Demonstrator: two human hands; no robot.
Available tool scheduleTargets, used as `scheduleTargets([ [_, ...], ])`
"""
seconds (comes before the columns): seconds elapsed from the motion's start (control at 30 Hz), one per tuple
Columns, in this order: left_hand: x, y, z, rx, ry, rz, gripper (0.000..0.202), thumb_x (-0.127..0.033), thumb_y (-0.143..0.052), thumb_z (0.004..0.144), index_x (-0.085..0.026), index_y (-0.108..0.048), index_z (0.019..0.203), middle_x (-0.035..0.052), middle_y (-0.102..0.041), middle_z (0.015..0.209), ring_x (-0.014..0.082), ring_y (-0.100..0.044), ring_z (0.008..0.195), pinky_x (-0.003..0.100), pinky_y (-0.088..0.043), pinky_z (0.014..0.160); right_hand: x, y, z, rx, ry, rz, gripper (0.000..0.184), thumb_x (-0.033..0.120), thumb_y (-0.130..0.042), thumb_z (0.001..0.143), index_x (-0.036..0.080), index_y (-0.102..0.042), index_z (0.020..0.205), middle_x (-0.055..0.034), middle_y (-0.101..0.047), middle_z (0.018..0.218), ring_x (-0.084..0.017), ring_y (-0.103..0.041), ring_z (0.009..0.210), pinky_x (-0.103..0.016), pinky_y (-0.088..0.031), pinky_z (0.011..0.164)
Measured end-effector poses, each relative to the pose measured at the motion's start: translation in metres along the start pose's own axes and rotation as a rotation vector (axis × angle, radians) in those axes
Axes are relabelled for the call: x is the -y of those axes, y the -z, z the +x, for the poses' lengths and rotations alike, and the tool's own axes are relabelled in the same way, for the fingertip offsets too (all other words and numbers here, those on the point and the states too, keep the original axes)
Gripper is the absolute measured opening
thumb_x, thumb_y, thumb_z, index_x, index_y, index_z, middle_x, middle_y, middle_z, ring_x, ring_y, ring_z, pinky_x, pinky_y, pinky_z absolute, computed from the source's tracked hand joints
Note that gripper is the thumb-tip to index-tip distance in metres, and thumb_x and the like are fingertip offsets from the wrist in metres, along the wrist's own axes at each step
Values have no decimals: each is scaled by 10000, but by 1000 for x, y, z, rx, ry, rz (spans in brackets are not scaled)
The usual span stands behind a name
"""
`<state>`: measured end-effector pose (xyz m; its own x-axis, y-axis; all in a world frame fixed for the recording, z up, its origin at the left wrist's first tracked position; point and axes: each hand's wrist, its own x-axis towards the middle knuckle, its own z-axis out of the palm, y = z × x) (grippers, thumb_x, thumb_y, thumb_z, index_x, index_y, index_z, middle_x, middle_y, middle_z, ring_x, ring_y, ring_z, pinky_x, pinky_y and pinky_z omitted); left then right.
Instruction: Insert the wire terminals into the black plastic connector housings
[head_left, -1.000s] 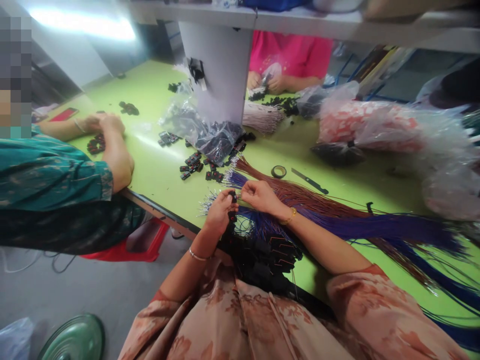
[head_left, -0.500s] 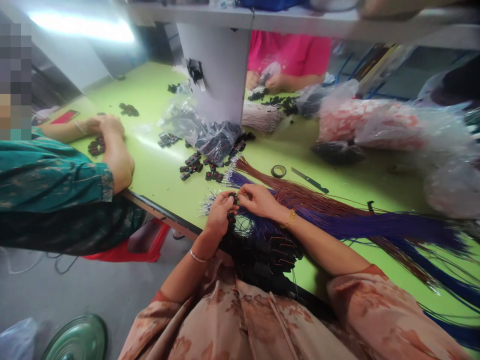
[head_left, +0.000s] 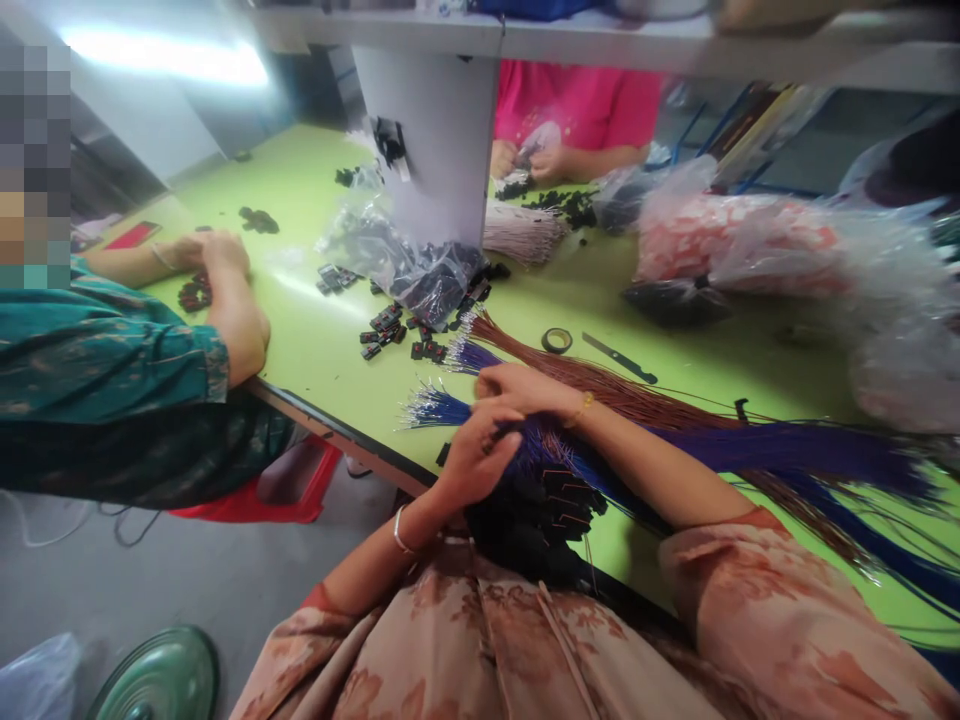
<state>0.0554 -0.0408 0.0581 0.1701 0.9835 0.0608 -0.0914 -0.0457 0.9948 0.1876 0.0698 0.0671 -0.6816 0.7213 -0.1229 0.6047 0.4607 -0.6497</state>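
from my remote station i record, first, the green table (head_left: 322, 370); across it runs the purple wire bundle (head_left: 795, 445), with the brown wire bundle (head_left: 592, 375) alongside. a heap of black wired pieces (head_left: 529, 540) lies at the near edge. the right hand (head_left: 517, 388) is curled over the wires near their ends; its fingertips are hidden, so i cannot tell whether it grips a strand. the left hand (head_left: 480, 455) is part-curled above the heap, thumb apart from the fingers (anything between them is too dark to confirm). the knife (head_left: 621, 358) lies beyond the brown bundle, the tape roll (head_left: 556, 341) just beside it. loose black connectors (head_left: 386, 325) sit left of the bundles. finally, the silvery wire tips (head_left: 421, 405): in my judgement, strands are best drawn singly, pinched close behind the tip, keeping neighbouring ends aligned and unbent.
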Motion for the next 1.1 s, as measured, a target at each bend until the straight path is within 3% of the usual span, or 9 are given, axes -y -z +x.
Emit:
scheduleTargets([
  [0.1, -11, -14, -9, 211, -143, 226, 198, -178, -608, 809, -209, -707, 977, 83, -653, 925, 200, -585, 818, 309, -464, 716, 5, -16, 7, 47, -27, -186, 272, 377, -774, 689, 177, -602, 752, -9, -589, 648, -123, -434, 568, -252, -243, 542],
  [0.2, -15, -37, -17, 370, -280, 382, 240, -169, -528, 847, -210, -693, 1017, 96, -642, 919, 214, -603, 868, 335, -495, 783, 2, -30, 13, 31, -10, -214, 180, 306, -731, 746, 174, -608, 754, -19, -593, 666, -122, -432, 571, -254, -236, 543],
  [0.4, -11, -90, -22, 921, -486, 1004, 305, -262, -525, 835, -161, -609, 1110, 83, -577, 1032, 150, -602, 663, 281, -450, 501, -7, -23, 25, 44, -26, -202, 149, 289, -661, 789, 147, -618, 810, -35, -628, 751, -133, -473, 651, -240, -282, 585],
  [0.57, -3, -94, -16, 911, -625, 1061, 341, -363, -469, 912, -176, -603, 1164, 103, -605, 1032, 211, -612, 841, 338, -480, 654, 7, -27, 26, 35, -182, -289, 173, 319, -624, 787, 163, -622, 860, -75, -670, 874, -181, -542, 738, -264, -300, 590],
  [0.73, 4, -45, -4, 644, -786, 769, 382, -434, -466, 921, -213, -622, 1191, 94, -653, 1127, 212, -576, 1030, 343, -454, 880, 20, -47, 12, -141, -258, -319, 254, 370, -507, 888, 187, -591, 1043, -91, -667, 1011, -222, -586, 864, -289, -365, 671],
  [0.87, 11, 38, 47, -75, -514, 817, 291, -213, -432, 913, -171, -680, 1058, 111, -665, 1006, 220, -582, 966, 360, -443, 890, 21, -53, 8, -138, -263, -310, 213, 294, -479, 911, 179, -607, 1035, -102, -662, 1038, -213, -595, 875, -297, -385, 720],
  [0.93, 17, 81, 79, -288, -300, 960, 302, -164, -433, 890, -158, -687, 1052, 122, -642, 1018, 238, -575, 965, 376, -444, 880, 21, -53, 9, -155, -226, -303, 188, 280, -485, 906, 192, -614, 1012, -85, -670, 1028, -208, -597, 884, -290, -380, 719],
  [1.0, 22, 115, 105, -217, -150, 1135, 329, -71, -437, 826, -140, -707, 1001, 133, -633, 1047, 248, -575, 979, 377, -436, 897, 21, -53, 9, -166, -182, -300, 168, 290, -495, 905, 210, -616, 989, -65, -677, 1014, -203, -597, 900, -282, -371, 714],
  [1.1, 27, 145, 122, 6, -100, 1276, 387, -17, -458, 755, -133, -699, 1035, 139, -611, 1120, 248, -575, 1007, 358, -433, 906, 20, -52, 9, -166, -163, -293, 157, 300, -500, 908, 215, -622, 958, -51, -685, 996, -196, -597, 897, -274, -353, 702],
])
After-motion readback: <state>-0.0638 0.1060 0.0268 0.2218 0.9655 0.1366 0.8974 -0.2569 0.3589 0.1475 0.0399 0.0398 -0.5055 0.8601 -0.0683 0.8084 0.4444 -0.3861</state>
